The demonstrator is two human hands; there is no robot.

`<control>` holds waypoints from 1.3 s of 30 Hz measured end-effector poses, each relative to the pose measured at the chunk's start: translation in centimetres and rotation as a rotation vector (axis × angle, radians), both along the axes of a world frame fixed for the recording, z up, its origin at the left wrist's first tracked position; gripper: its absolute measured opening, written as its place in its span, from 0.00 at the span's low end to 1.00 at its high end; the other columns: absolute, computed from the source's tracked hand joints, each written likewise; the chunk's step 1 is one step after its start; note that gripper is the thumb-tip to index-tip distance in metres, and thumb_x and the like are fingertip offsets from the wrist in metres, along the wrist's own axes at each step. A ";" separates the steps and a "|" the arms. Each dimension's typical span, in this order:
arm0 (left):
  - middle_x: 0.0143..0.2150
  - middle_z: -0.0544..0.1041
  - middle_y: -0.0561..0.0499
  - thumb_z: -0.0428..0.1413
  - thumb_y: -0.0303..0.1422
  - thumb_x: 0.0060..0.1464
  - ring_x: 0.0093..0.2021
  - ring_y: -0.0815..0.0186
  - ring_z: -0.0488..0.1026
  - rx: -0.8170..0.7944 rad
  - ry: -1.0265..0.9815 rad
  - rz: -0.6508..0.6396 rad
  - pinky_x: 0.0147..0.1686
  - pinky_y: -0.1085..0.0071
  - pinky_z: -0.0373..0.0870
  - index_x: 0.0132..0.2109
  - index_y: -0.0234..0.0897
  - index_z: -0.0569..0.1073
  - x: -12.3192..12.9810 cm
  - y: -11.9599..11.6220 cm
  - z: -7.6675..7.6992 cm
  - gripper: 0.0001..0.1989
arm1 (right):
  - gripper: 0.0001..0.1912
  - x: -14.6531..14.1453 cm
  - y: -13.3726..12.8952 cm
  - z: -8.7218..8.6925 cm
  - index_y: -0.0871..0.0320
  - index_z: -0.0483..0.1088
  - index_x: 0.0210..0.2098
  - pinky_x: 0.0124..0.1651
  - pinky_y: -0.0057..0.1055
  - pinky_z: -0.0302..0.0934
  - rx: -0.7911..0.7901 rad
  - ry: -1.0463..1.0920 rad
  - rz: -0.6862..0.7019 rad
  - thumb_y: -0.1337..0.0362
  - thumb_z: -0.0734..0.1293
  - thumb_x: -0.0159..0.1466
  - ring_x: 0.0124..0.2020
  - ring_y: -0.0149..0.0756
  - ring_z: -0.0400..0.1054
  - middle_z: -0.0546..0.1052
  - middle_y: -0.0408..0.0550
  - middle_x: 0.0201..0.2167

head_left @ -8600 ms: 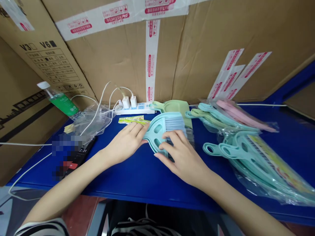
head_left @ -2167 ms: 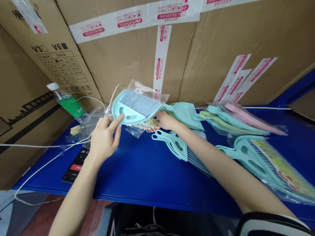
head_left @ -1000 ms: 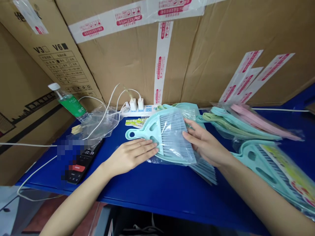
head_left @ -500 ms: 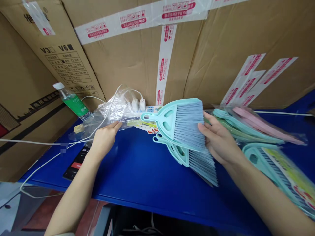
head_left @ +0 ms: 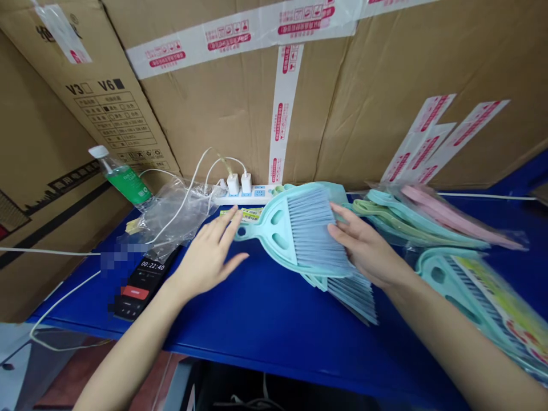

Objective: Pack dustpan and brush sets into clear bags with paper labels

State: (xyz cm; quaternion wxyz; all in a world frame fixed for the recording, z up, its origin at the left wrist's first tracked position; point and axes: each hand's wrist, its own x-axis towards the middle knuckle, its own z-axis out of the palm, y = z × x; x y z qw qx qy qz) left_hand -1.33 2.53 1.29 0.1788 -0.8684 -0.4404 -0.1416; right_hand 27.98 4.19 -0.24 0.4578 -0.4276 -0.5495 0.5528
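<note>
My right hand (head_left: 363, 242) pinches the bristle edge of a mint-green hand broom (head_left: 278, 228) with grey-blue bristles, its handle pointing left. Behind its bristles shows the edge of a mint-green dustpan (head_left: 338, 191). Partly covered below is a second hand broom (head_left: 353, 294), its bristles fanned toward the lower right on the blue table. My left hand (head_left: 209, 254) is open, thumb spread from the fingers, close to the tip of the held broom's handle. Beyond its fingertips lies a yellow-green printed card (head_left: 250, 214), partly hidden.
Crumpled clear plastic (head_left: 180, 211), a green-labelled bottle (head_left: 126, 180) and a phone (head_left: 145, 282) are at left. A power strip (head_left: 265, 194) with chargers stands against the cardboard boxes (head_left: 231, 114). Bagged pink (head_left: 445, 211) and mint broom sets (head_left: 466, 297) lie right. White cables cross the left side.
My left hand has left the plastic and moved right, fingers spreading, toward the broom handle. My right hand has shifted the upper broom slightly left and down. The plastic has settled flatter.
</note>
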 end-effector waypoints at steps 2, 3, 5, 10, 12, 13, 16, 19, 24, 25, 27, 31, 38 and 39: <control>0.58 0.73 0.33 0.40 0.47 0.68 0.56 0.51 0.73 -0.003 -0.017 -0.080 0.52 0.55 0.73 0.70 0.29 0.49 0.8 -0.5 -0.5 0.33 | 0.40 -0.1 0.0 0.0 0.53 0.58 0.65 0.53 0.45 0.68 -0.033 -0.035 0.103 0.44 0.70 0.59 0.51 0.44 0.73 0.77 0.55 0.52; 0.53 0.76 0.36 0.39 0.46 0.69 0.52 0.53 0.75 -0.005 -0.016 -0.116 0.49 0.57 0.74 0.69 0.29 0.51 1.0 -0.6 -0.6 0.31 | 0.39 0.0 0.0 0.0 0.54 0.59 0.64 0.52 0.44 0.68 -0.036 -0.066 0.148 0.44 0.69 0.59 0.48 0.43 0.74 0.78 0.54 0.50; 0.44 0.79 0.41 0.37 0.43 0.70 0.45 0.57 0.77 0.003 -0.017 -0.180 0.45 0.62 0.75 0.66 0.31 0.58 1.2 -0.9 -0.8 0.27 | 0.37 0.3 0.0 0.2 0.56 0.61 0.62 0.45 0.43 0.71 0.022 -0.184 0.150 0.43 0.67 0.61 0.43 0.43 0.76 0.79 0.54 0.45; 0.35 0.78 0.46 0.39 0.41 0.70 0.38 0.59 0.77 0.085 -0.038 -0.208 0.36 0.66 0.75 0.61 0.29 0.63 1.7 -1.1 -0.6 0.23 | 0.20 0.7 -1.0 1.5 0.55 0.68 0.54 0.44 0.44 0.69 0.553 -0.493 -0.273 0.51 0.57 0.70 0.44 0.43 0.72 0.76 0.54 0.44; 0.34 0.77 0.47 0.39 0.41 0.70 0.36 0.60 0.76 0.106 -0.045 -0.201 0.34 0.67 0.74 0.60 0.28 0.63 1.8 -1.1 -0.6 0.23 | 0.13 -0.1 -2.0 1.8 0.55 0.71 0.44 0.48 0.44 0.67 0.928 -0.665 -0.265 0.59 0.58 0.71 0.45 0.42 0.71 0.76 0.52 0.41; 0.33 0.77 0.47 0.39 0.41 0.70 0.35 0.60 0.76 0.112 -0.052 -0.201 0.34 0.67 0.74 0.61 0.28 0.62 1.9 -1.1 -0.6 0.23 | 0.11 -0.7 -2.5 1.8 0.56 0.72 0.42 0.49 0.44 0.67 1.049 -0.755 -0.162 0.61 0.58 0.71 0.46 0.42 0.70 0.76 0.52 0.40; 0.34 0.77 0.47 0.39 0.41 0.70 0.34 0.61 0.75 0.125 -0.077 -0.210 0.33 0.68 0.73 0.61 0.29 0.60 2.1 -1.0 -0.7 0.23 | 0.12 -2.6 -3.7 0.8 0.58 0.73 0.43 0.54 0.51 0.64 1.194 -0.981 0.033 0.60 0.60 0.70 0.55 0.49 0.65 0.76 0.56 0.46; 0.34 0.77 0.47 0.40 0.40 0.70 0.33 0.61 0.74 0.147 -0.075 -0.219 0.35 0.67 0.73 0.62 0.30 0.60 2.4 -1.1 -0.6 0.22 | 0.12 -3.7 -4.2 -0.4 0.60 0.73 0.37 0.58 0.53 0.61 1.183 -1.075 0.039 0.59 0.62 0.69 0.59 0.53 0.61 0.74 0.59 0.52; 0.33 0.77 0.48 0.41 0.39 0.70 0.32 0.61 0.74 0.159 -0.075 -0.236 0.35 0.67 0.73 0.64 0.31 0.58 3.0 -1.3 -0.4 0.22 | 0.07 -4.1 -4.7 -0.6 0.58 0.72 0.33 0.61 0.51 0.59 1.130 -1.055 -0.053 0.61 0.66 0.65 0.58 0.49 0.61 0.74 0.57 0.52; 0.33 0.77 0.48 0.41 0.38 0.70 0.32 0.61 0.74 0.164 -0.076 -0.236 0.35 0.67 0.73 0.64 0.32 0.58 3.1 -1.3 -0.4 0.22 | 0.06 -4.2 -4.9 -0.5 0.58 0.72 0.34 0.61 0.51 0.58 1.123 -1.062 -0.071 0.62 0.67 0.65 0.58 0.48 0.61 0.75 0.56 0.52; 0.34 0.78 0.47 0.42 0.38 0.69 0.33 0.61 0.75 0.169 -0.077 -0.236 0.36 0.66 0.73 0.65 0.32 0.57 3.2 -1.3 -0.3 0.23 | 0.05 -4.2 -5.3 -0.3 0.57 0.73 0.33 0.62 0.52 0.57 1.113 -1.090 -0.104 0.62 0.68 0.63 0.57 0.48 0.62 0.75 0.55 0.51; 0.36 0.78 0.46 0.41 0.39 0.69 0.34 0.60 0.76 0.102 -0.088 -0.222 0.35 0.66 0.74 0.67 0.32 0.55 2.5 -0.8 -0.1 0.24 | 0.05 -3.8 -5.7 0.3 0.56 0.74 0.32 0.60 0.47 0.59 1.167 -1.157 -0.186 0.70 0.67 0.62 0.52 0.46 0.65 0.77 0.53 0.48; 0.53 0.77 0.39 0.47 0.47 0.66 0.46 0.57 0.77 0.040 -0.248 -0.028 0.37 0.65 0.76 0.63 0.34 0.61 0.4 2.7 2.5 0.27 | 0.17 -2.1 -5.8 1.2 0.62 0.75 0.32 0.40 0.41 0.69 1.057 -1.440 -0.387 0.56 0.62 0.69 0.42 0.48 0.69 0.77 0.62 0.41; 0.52 0.77 0.38 0.48 0.46 0.65 0.46 0.56 0.77 0.041 -0.225 -0.031 0.40 0.63 0.76 0.62 0.33 0.62 0.8 3.4 3.2 0.27 | 0.18 -2.1 -5.8 1.1 0.62 0.75 0.32 0.36 0.39 0.70 0.996 -1.491 -0.358 0.56 0.62 0.69 0.41 0.48 0.70 0.77 0.62 0.41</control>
